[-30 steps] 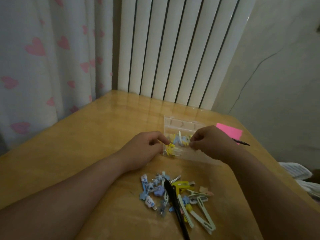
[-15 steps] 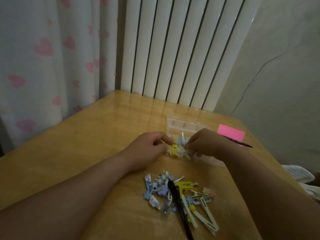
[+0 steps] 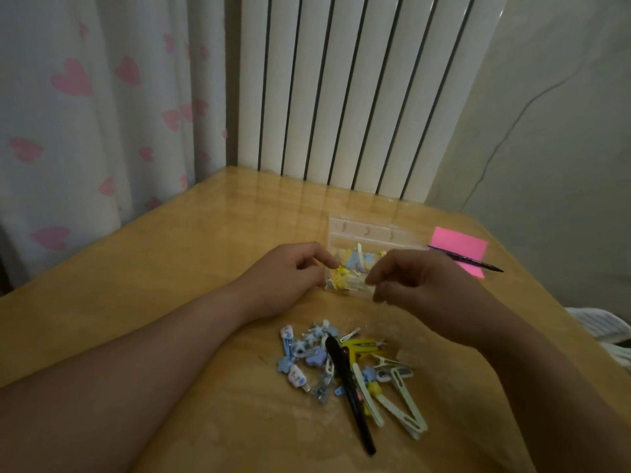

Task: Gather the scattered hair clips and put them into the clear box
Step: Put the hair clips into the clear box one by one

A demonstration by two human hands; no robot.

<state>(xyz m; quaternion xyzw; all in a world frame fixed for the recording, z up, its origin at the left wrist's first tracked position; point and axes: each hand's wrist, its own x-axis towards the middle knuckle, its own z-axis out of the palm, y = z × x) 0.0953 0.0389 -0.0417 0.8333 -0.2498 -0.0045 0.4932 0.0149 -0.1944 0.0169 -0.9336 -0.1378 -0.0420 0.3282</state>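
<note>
Now, both hands at the clear box [image 3: 368, 233]

The left hand [image 3: 293, 274] curls its fingertips against the box's near-left corner; whether it pinches the wall cannot be told. The right hand [image 3: 420, 285] hangs over the near-right edge, fingers loosely curled, nothing visible in them. Some hair clips [image 3: 358, 261] lie inside; a pile [image 3: 317, 360] lies just near of the box.

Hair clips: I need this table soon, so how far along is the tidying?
Done: a few yellow and blue clips already lie in the clear box. In hand: the left hand and right hand are at the box's near edge; whether either holds a clip is unclear. Left: the pile of clips on the table, most of the job.
</note>
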